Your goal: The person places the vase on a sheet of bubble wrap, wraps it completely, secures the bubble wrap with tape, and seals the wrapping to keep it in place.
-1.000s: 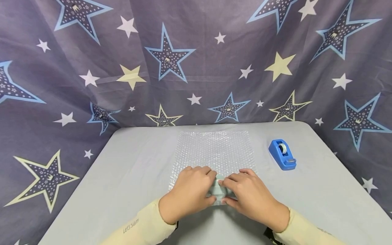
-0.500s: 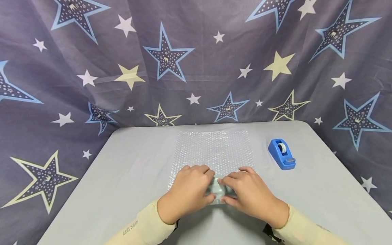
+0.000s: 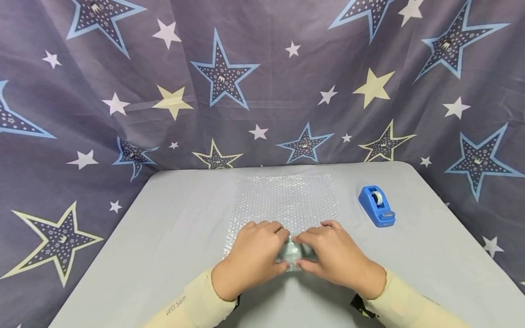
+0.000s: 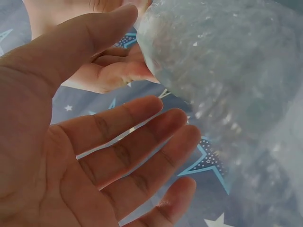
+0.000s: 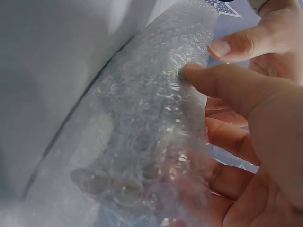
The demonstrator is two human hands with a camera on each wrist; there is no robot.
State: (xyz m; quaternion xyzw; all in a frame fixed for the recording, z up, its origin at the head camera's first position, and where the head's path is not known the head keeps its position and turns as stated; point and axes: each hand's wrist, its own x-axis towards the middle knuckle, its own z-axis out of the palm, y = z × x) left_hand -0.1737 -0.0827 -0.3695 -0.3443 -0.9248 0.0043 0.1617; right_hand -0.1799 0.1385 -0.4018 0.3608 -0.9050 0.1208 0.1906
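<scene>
A sheet of clear bubble wrap (image 3: 285,200) lies flat on the table, its near end rolled around a pale green thing. That bubble-wrapped bundle (image 3: 292,250) sits between both hands in the head view; the wrap hides what is inside. My left hand (image 3: 254,253) holds its left part, thumb on the near side and fingers curving over the far side. On the right part, my right hand (image 3: 334,250) grips it the same way. The right wrist view shows the right thumb (image 5: 213,80) pressing on the bubble wrap (image 5: 156,104), with fingers partly behind it.
A blue tape dispenser (image 3: 371,207) with a roll of tape (image 3: 377,197) stands at the right of the grey-white table (image 3: 180,214). Beyond the table's far edge hangs a dark curtain (image 3: 262,91) printed with stars.
Both hands and the bundle have shifted very slightly away from the person. The right index finger has moved a little forward over the bundle. The tape dispenser stays where it was.
</scene>
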